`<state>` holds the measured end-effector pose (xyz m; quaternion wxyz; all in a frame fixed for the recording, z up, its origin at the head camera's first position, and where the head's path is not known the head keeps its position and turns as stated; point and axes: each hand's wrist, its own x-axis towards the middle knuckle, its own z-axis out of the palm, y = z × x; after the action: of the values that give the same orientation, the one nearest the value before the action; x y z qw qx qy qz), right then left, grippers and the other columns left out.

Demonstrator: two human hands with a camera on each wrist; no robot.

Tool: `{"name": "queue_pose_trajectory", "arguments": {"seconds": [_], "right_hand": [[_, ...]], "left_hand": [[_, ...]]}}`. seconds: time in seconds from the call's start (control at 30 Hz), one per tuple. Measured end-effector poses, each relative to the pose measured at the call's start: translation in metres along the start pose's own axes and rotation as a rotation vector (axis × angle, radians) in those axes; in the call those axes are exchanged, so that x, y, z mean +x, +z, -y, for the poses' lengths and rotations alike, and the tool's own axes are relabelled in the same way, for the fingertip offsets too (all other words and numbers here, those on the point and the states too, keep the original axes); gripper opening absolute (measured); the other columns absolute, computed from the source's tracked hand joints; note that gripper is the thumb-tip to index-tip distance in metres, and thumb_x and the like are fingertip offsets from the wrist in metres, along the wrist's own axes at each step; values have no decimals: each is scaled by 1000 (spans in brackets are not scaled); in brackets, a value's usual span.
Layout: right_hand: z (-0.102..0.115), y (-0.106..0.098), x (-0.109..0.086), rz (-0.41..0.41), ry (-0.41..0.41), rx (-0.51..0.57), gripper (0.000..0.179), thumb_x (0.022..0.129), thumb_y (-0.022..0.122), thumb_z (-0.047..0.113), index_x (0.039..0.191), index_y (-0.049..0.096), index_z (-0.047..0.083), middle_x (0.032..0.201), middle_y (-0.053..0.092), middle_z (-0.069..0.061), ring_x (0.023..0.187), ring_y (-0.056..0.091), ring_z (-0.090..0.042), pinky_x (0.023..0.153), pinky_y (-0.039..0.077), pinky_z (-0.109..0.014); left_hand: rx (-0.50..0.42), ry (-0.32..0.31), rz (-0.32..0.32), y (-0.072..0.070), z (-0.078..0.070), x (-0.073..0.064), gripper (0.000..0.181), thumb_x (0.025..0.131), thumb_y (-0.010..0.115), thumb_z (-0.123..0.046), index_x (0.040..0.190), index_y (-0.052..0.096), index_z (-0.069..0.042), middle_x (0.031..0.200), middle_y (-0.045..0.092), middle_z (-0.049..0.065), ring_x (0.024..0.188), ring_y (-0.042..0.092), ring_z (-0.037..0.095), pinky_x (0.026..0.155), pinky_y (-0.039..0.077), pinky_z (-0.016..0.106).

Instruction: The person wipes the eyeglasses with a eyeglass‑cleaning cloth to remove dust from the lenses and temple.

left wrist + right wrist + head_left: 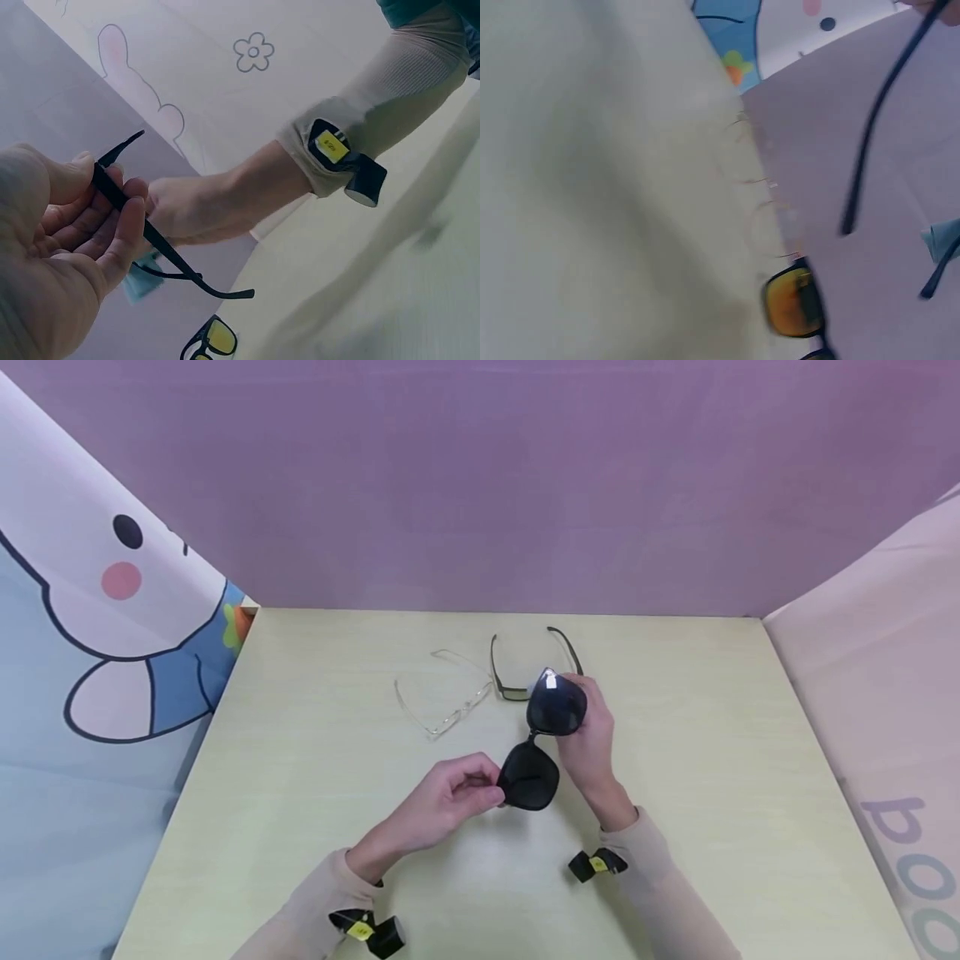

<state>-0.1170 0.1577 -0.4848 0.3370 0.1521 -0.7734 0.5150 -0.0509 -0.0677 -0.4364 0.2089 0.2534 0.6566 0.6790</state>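
Note:
My left hand (pixel 450 797) pinches black sunglasses (pixel 530 777) by the hinge corner beside the lower dark lens. In the left wrist view, its thumb and fingers hold one temple arm (pixel 171 255). The sunglasses are tilted, one lens above the other, over the table. My right hand (pixel 591 735) is at the upper lens, which hides its fingertips. A light-blue cloth (pixel 142 283) hangs beneath that hand's fingers, held at the lens. The cloth (pixel 943 240) also shows at the right wrist view's edge, where the right hand itself is unseen.
Behind the hands, dark-framed glasses (pixel 516 694) lie with arms unfolded; their lenses (pixel 221 337) look yellow in the left wrist view. Clear-framed glasses (pixel 453 718) lie to their left, arms spread. The pale table (pixel 300 777) meets a purple backdrop (pixel 480 485) and printed side cloths.

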Motion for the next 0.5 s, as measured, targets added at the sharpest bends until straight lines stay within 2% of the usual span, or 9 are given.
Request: {"name": "queue_pose_trajectory", "arguments": {"seconds": [0.17,0.27,0.37,0.5], "right_hand": [[12,-6,11,-9,-37,68,26,88,64,-20,111,67,-8,115,66,-22,108,64,-34,106,51,-27],[13,-6,10,0,-27,64,27,87,65,-20,111,68,-8,114,66,-24,107,64,-33,104,51,-26],[9,-4,3,7,0,38,31,83,68,-23,110,69,-9,109,66,-25,101,64,-28,97,50,-18],[8,-2,-3,10,20,53,30,80,69,-27,107,67,-13,104,62,-29,91,57,-13,75,46,-10]], "left_hand": [[-2,8,6,1,1,0,7,100,61,1,102,62,7,99,68,17,90,63,9,80,55,20],[10,21,-6,1,0,-2,5,100,62,2,101,62,7,99,67,19,90,63,10,80,55,20],[28,44,-27,-1,-2,-3,4,100,63,2,101,63,6,100,66,23,88,62,10,78,55,20],[37,78,-51,-5,-5,-5,6,100,63,0,103,63,6,100,65,28,86,60,11,74,53,21]]}}
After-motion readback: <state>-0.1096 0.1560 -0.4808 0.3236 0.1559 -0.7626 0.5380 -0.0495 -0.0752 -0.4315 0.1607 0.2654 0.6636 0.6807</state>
